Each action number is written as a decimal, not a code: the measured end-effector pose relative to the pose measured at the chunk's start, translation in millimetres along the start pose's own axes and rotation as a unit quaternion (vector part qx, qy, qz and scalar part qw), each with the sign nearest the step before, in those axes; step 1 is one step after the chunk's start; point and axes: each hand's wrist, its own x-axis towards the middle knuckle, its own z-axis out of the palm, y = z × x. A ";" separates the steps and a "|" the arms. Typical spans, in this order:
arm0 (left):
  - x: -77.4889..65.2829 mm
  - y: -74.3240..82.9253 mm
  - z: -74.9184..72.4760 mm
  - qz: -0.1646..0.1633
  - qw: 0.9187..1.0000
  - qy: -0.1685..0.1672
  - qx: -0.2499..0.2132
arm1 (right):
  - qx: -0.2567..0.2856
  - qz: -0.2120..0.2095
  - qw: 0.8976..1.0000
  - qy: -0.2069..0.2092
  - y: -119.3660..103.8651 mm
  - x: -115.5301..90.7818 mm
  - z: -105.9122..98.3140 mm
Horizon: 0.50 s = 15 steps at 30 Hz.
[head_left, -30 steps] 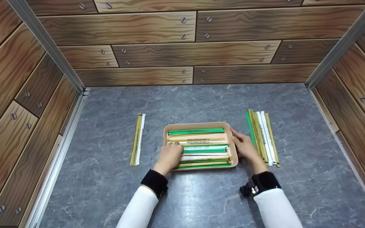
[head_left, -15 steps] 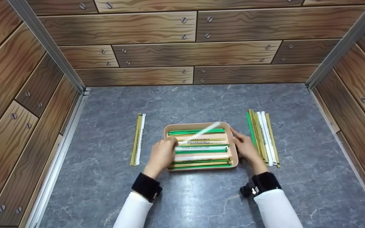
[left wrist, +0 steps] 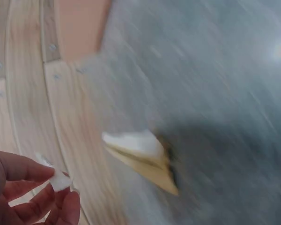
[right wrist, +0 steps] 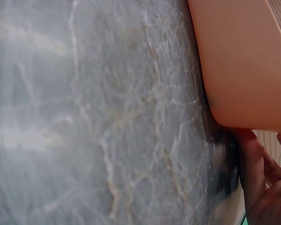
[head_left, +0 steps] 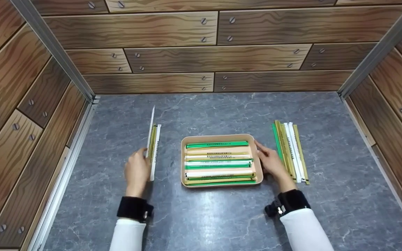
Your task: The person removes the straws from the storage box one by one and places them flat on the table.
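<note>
My left hand (head_left: pixel 137 170) pinches the lower end of a thin white stick packet (head_left: pixel 150 130) between thumb and fingertips. The packet's upper part tilts up over a gold packet (head_left: pixel 154 143) and another white packet (head_left: pixel 157 150) lying on the left. In the left wrist view, blurred, the pinched packet end (left wrist: pixel 60 181) shows at the fingertips. My right hand (head_left: pixel 273 165) rests against the right wall of a peach box (head_left: pixel 222 186), fingers extended along it; in the right wrist view the thumb (right wrist: pixel 250 150) touches the box's wall (right wrist: pixel 246 61). Green, white and gold packets (head_left: pixel 218 166) lie crosswise inside.
Right of my right hand lies a row of green, gold and white packets (head_left: pixel 290 150) on the grey marbled surface (head_left: pixel 208 223). Wood-patterned walls (head_left: pixel 215 57) stand at the back and both sides.
My left hand has lifted a white packet out of the box and carried it left, turning it from slanted to nearly lengthwise beside the left packets. The right hand stays at the box.
</note>
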 end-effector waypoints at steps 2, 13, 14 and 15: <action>1.3 -9.9 -2.2 -0.028 0.999 -0.016 0.018 | 0.002 0.001 1.000 -0.001 -0.1 -0.2 -0.2; 2.5 -31.9 2.4 -0.082 0.989 -0.106 0.066 | 0.021 0.015 1.000 -0.001 -1.5 -1.2 -0.8; 2.5 -32.0 3.1 -0.081 0.989 -0.109 0.065 | 0.021 0.014 1.000 -0.002 -1.7 -1.2 -0.9; 2.6 -32.1 3.5 -0.080 0.988 -0.113 0.065 | 0.020 0.011 1.000 -0.003 -2.1 -1.2 -0.8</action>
